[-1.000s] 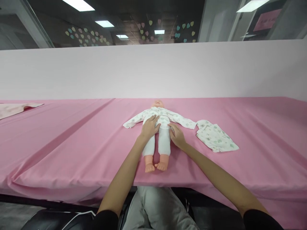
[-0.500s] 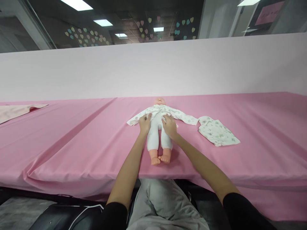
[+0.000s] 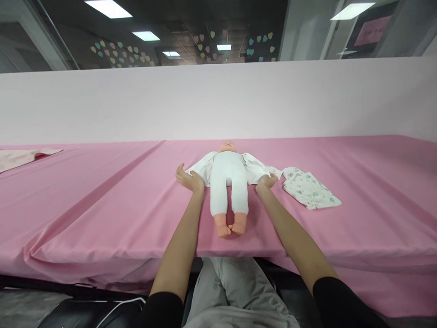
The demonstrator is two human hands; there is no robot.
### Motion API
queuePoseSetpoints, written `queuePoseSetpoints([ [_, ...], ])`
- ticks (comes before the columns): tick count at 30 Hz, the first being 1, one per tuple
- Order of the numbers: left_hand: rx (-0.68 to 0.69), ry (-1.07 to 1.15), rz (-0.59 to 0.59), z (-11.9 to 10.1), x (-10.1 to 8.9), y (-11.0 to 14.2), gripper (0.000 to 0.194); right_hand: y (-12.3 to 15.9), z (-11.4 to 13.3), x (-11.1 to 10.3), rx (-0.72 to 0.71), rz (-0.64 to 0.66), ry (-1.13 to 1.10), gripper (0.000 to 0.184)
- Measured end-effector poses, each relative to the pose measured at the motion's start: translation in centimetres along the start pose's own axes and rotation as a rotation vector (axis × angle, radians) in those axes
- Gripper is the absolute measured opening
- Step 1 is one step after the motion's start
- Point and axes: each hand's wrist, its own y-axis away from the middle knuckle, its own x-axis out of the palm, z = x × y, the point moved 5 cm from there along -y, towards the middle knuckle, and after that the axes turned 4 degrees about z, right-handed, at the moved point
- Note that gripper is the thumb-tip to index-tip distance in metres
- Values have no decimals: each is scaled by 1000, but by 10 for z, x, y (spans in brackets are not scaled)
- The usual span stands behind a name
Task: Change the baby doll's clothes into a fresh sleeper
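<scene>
A baby doll with a white cloth body lies on its back, bare feet toward me. Under and beside it spreads a small printed shirt, its front parted and the plain white inner side showing. My left hand is at the shirt's left side, palm up, fingers apart, touching the cloth edge. On the other side my right hand rests against the right flap, fingers stretched outward and partly hidden by the cloth. Close to the right sleeve lies a folded printed garment.
A pink cover drapes over the table and its front edge. Behind it stands a white low wall below dark glass. A pale cloth lies at the far left. My legs are at the table's edge.
Both hands have moved apart from the doll's middle to its sides. The shirt's front has been opened outward, baring the white torso. The folded garment has stayed put.
</scene>
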Motion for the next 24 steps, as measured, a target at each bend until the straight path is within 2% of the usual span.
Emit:
queuePoseSetpoints([
  [2,163,15,144,-13,9,7,36,2,3,-10,-7,-70,-3,57],
  [3,229,33,243,-18,15,12,32,3,7,-14,-54,-103,5,55],
  [6,355,49,484,-26,31,27,25,7,34,-14,-334,-103,102,48],
  [9,328,64,578,-21,40,33,23,-7,57,3,-429,68,247,50],
  [12,263,95,599,-15,43,33,22,-40,79,15,-453,219,345,34],
  [14,240,106,618,-13,43,33,21,-64,84,6,-355,138,355,31],
  [16,215,102,669,-14,44,34,22,-75,82,-9,-280,29,390,37],
  [18,158,80,757,-14,46,34,31,-63,79,-18,-378,22,411,37],
  [19,111,73,809,-13,47,35,39,-50,77,-19,-457,84,405,34],
  [20,54,77,863,-12,49,35,47,-33,72,-17,-517,203,381,29],
  [22,-75,133,955,-8,50,35,61,3,55,-11,-438,467,300,27],
  [23,-135,177,980,-7,51,36,66,21,46,-7,-354,603,221,32],
  [24,-185,223,985,-6,51,36,69,36,38,-4,-269,686,144,37],
])
